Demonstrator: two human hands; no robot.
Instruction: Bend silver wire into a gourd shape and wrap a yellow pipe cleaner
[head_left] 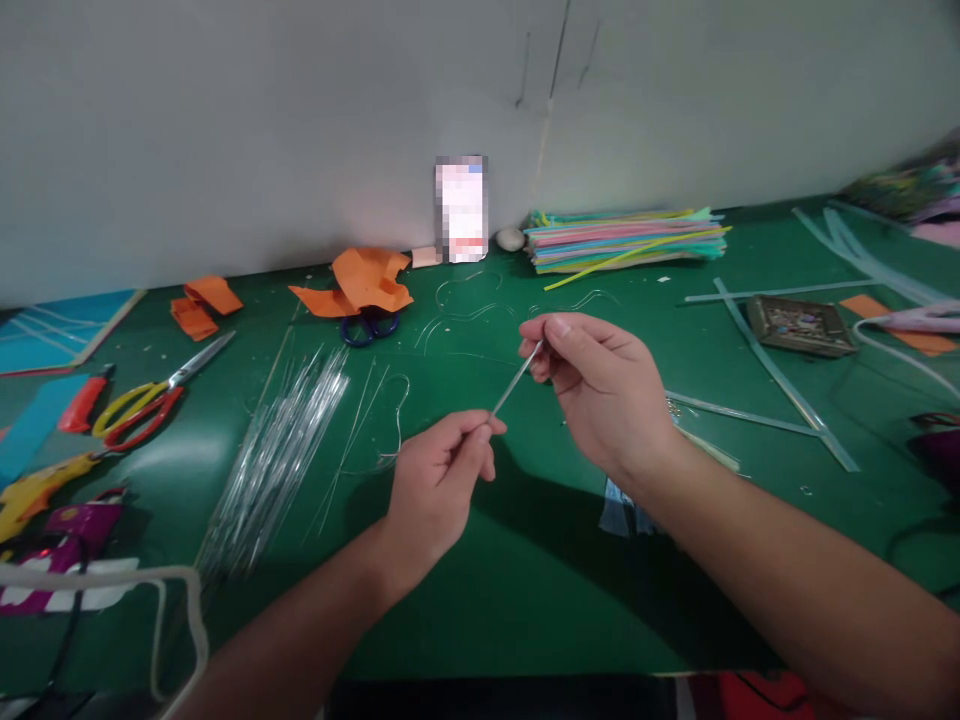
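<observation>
At the centre of the frame, one thin pale strand [516, 381] spans from my left hand [439, 475] up to my right hand [611, 390], each pinching it narrowly between thumb and fingers, above the green surface [525, 600]. Risks, my judgement: being so slender, it could slip from a slack pinch, or kink under a sharp bend; dropped, it could be mislaid among the similar clear strands [281, 460] left of centre. Counts: red-and-yellow scissors [172, 384], left, one; blue-handled scissors [370, 331], upper left of centre, one; phone [462, 210], top centre, one; coloured-strip bundle [622, 243], upper right, one; small tray [795, 346], right, one; clear strands, overlapping, not countable.
</observation>
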